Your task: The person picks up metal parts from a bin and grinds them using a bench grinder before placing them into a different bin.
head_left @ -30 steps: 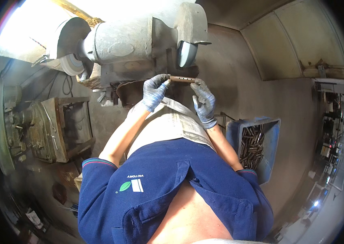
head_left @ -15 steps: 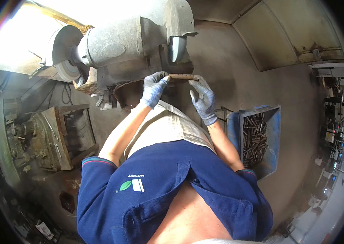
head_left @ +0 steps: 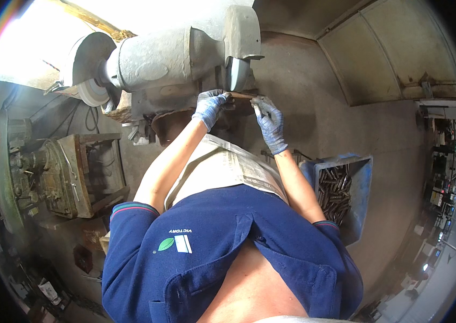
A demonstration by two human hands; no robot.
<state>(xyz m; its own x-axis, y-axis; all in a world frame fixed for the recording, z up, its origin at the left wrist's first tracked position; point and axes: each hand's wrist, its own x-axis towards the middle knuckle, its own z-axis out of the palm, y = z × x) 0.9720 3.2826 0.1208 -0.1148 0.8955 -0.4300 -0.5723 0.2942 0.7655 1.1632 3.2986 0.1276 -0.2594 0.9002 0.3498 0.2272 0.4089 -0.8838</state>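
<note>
Both my hands wear worn blue-grey gloves. A short brown metal rod [head_left: 243, 95] spans the gap between them, held level just below the right wheel [head_left: 237, 74] of a bench grinder [head_left: 155, 60]. My left hand [head_left: 210, 109] grips its left end with curled fingers. The thumb and fingers of my right hand [head_left: 269, 121] pinch its right end. The rod lies close to the wheel's lower edge; whether they touch I cannot tell. A grey guard [head_left: 242, 32] covers the top of that wheel.
To my right stands a blue bin [head_left: 361, 200] holding many dark metal rods [head_left: 334, 194]. A second grinder wheel [head_left: 93, 92] is at the left end. Left of me sits a rusty machine [head_left: 61, 177]. A tan apron [head_left: 201, 172] covers my front.
Both hands have moved up and forward with the rod, bringing it nearer the right grinding wheel. The fingers of my right hand have drawn in closer around its end.
</note>
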